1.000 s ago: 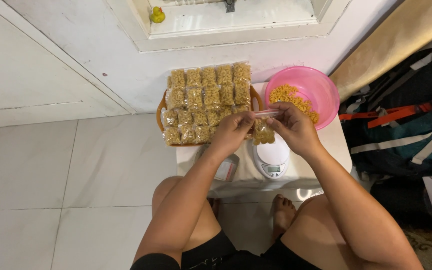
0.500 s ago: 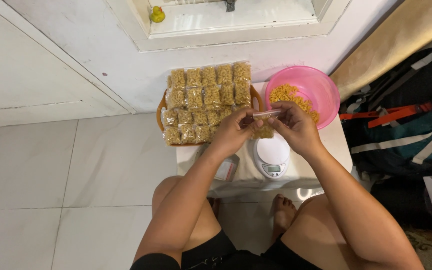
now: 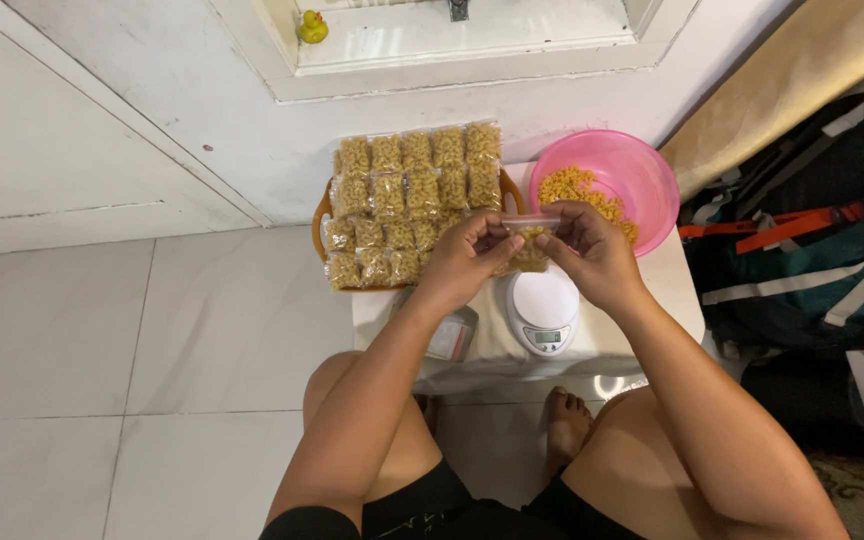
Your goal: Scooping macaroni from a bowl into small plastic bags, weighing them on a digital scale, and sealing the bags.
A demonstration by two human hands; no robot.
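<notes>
Clear pasta packets [image 3: 407,205] fill a tray; the scale's small screen [image 3: 547,338] looks grey.

A home, with packing done on the floor of a lived-in room. White floor tiles [image 3: 102,340] meet a white panelled door [image 3: 452,50] where a yellow rubber duck [image 3: 312,27] sits, and a low white bench [image 3: 662,290] stands before it. A backpack [image 3: 802,250] lies alongside.

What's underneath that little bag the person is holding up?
Directly below the small clear bag, pinched by the left hand and right hand, sits a white kitchen scale on the white table. The hands cover the scale's far edge.
</notes>
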